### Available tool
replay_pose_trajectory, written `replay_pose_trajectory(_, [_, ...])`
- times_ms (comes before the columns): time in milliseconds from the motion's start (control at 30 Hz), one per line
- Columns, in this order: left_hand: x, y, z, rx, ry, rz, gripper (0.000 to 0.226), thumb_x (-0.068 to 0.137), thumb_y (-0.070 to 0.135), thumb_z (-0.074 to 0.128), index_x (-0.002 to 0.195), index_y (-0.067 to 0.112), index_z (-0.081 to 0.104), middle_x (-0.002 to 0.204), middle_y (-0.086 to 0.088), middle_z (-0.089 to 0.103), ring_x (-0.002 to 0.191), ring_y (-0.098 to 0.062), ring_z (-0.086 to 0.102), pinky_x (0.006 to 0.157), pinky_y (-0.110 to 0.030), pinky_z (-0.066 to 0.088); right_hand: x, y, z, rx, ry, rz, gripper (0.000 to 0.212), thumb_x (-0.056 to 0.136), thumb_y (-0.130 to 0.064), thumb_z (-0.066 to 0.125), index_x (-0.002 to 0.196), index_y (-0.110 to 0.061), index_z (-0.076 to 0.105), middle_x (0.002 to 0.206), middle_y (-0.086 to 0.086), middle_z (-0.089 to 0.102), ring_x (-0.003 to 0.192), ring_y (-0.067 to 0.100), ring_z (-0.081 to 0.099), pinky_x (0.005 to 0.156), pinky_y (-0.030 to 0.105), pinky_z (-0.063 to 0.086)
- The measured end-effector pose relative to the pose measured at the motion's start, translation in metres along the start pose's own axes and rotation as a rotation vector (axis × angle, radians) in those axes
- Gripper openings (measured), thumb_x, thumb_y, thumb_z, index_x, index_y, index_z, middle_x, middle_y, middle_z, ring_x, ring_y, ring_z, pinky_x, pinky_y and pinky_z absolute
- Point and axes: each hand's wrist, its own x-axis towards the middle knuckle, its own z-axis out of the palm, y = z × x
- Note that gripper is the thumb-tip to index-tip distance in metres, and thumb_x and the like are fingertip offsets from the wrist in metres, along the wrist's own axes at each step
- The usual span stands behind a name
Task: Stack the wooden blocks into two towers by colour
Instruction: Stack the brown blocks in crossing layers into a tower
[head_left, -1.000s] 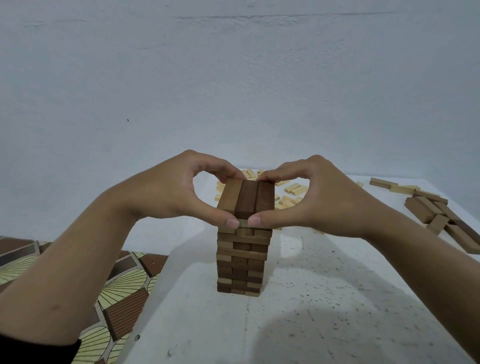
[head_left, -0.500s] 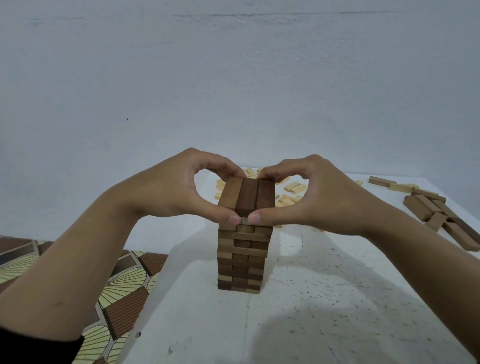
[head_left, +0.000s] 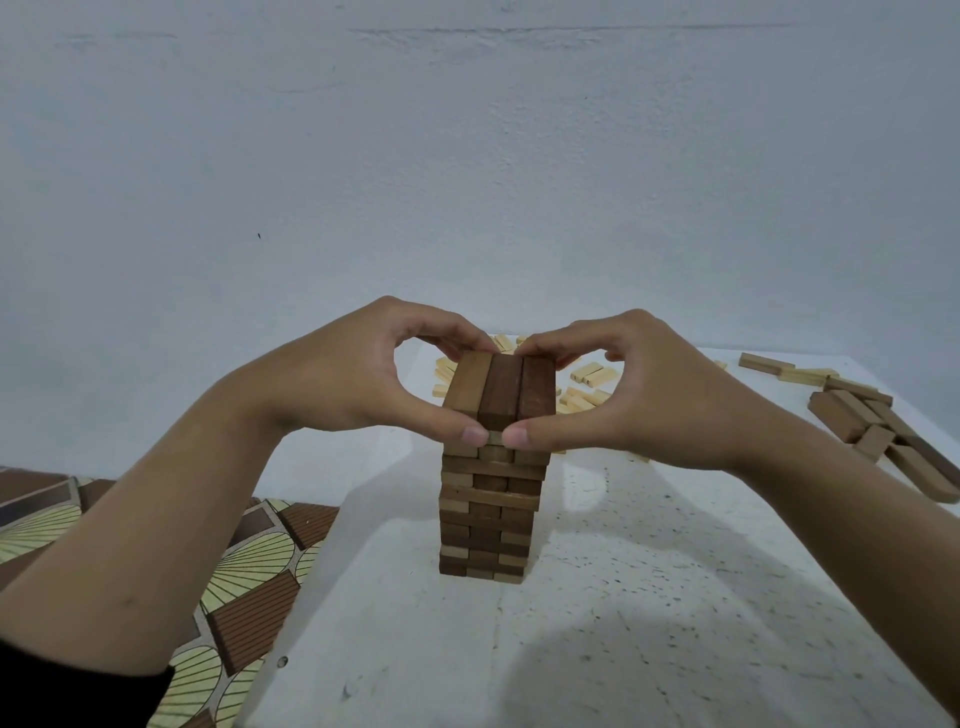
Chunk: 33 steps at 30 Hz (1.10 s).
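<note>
A tower of dark brown wooden blocks (head_left: 491, 519) stands on the white table (head_left: 597, 623), several layers high. Its top layer (head_left: 501, 387) is three blocks lying side by side. My left hand (head_left: 353, 379) and my right hand (head_left: 649, 389) pinch this top layer from both sides, thumbs on the near ends, fingertips on the far ends. Loose light-coloured blocks (head_left: 587, 387) lie scattered behind the tower. Loose dark brown blocks (head_left: 878, 431) lie at the right edge of the table.
The table's left edge (head_left: 311, 561) runs diagonally beside a patterned floor (head_left: 244, 587). A plain pale wall (head_left: 467, 182) stands behind the table. Two light blocks (head_left: 784, 366) lie at the far right corner.
Both hands stay pressed on the tower's top layer; the thumbs have closed in slightly toward each other. The tower has not moved.
</note>
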Motion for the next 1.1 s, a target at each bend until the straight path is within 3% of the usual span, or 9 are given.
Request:
replay_pose_trajectory(100, [-0.001,-0.002,0.001,-0.006,0.005,-0.015,0.069,0.06,0.06,0.086,0.123,0.038,0.068,0.12,0.015,0.069,0.126,-0.007,0.056,0.113,-0.046,0.038,-0.001,0.002,0.002,-0.031,0.017,0.024,0.089,0.047,-0.086,0.072,0.126,-0.045,0.066,0.116,-0.028,0.068,0.113,-0.01,0.056,0.091,0.021,0.041])
replay_pose_trajectory(167, [-0.003,-0.002,0.001,-0.019,0.009,-0.017,0.072,0.059,0.06,0.085,0.125,0.039,0.066,0.12,0.018,0.068,0.126,-0.004,0.056,0.112,-0.04,0.038,-0.002,0.003,0.002,-0.016,0.031,0.032,0.093,0.048,-0.087,0.071,0.131,-0.046,0.063,0.116,-0.028,0.067,0.113,-0.012,0.056,0.091,0.02,0.04])
replay_pose_trajectory(267, [-0.004,-0.001,0.002,-0.06,0.032,-0.004,0.068,0.062,0.059,0.082,0.125,0.04,0.065,0.12,0.018,0.068,0.124,-0.004,0.057,0.109,-0.036,0.038,-0.004,0.003,0.002,0.065,0.065,0.035,0.082,0.056,-0.084,0.071,0.129,-0.047,0.064,0.115,-0.029,0.068,0.113,-0.01,0.058,0.092,0.024,0.043])
replay_pose_trajectory(467, [-0.008,0.0,0.008,-0.164,0.152,0.004,0.052,0.077,0.062,0.068,0.125,0.041,0.065,0.124,0.015,0.068,0.123,-0.008,0.06,0.111,-0.053,0.038,-0.009,-0.001,0.005,0.243,0.172,0.043,0.052,0.08,-0.07,0.059,0.123,-0.042,0.068,0.122,-0.029,0.066,0.117,-0.011,0.056,0.1,0.029,0.044])
replay_pose_trajectory(633, [-0.01,0.006,0.014,-0.24,0.2,-0.01,0.042,0.086,0.064,0.057,0.121,0.045,0.067,0.124,0.013,0.068,0.125,-0.007,0.058,0.112,-0.056,0.04,-0.015,-0.002,0.009,0.296,0.181,0.06,0.047,0.083,-0.065,0.05,0.118,-0.04,0.069,0.114,-0.028,0.069,0.113,-0.009,0.059,0.097,0.028,0.045])
replay_pose_trajectory(833, [-0.012,0.014,0.019,-0.243,0.246,-0.004,0.03,0.095,0.056,0.059,0.12,0.043,0.068,0.123,0.015,0.068,0.126,-0.004,0.057,0.111,-0.054,0.041,-0.023,0.001,0.014,0.32,0.171,0.072,0.047,0.083,-0.063,0.05,0.121,-0.04,0.066,0.116,-0.027,0.068,0.114,-0.01,0.058,0.093,0.024,0.043])
replay_pose_trajectory(967, [-0.012,0.015,0.018,-0.163,0.257,-0.027,0.036,0.09,0.061,0.059,0.122,0.045,0.065,0.122,0.022,0.066,0.122,0.004,0.056,0.109,-0.045,0.042,-0.025,0.003,0.016,0.288,0.171,0.076,0.043,0.083,-0.062,0.054,0.121,-0.044,0.064,0.116,-0.031,0.066,0.114,-0.012,0.057,0.091,0.021,0.042])
replay_pose_trajectory(1100, [-0.017,0.003,0.018,-0.154,0.188,-0.057,0.054,0.079,0.064,0.07,0.129,0.046,0.059,0.128,0.022,0.064,0.126,0.002,0.054,0.107,-0.04,0.04,-0.029,0.006,0.013,0.259,0.148,0.096,0.044,0.083,-0.061,0.066,0.124,-0.045,0.062,0.122,-0.029,0.065,0.12,-0.009,0.055,0.106,0.035,0.045])
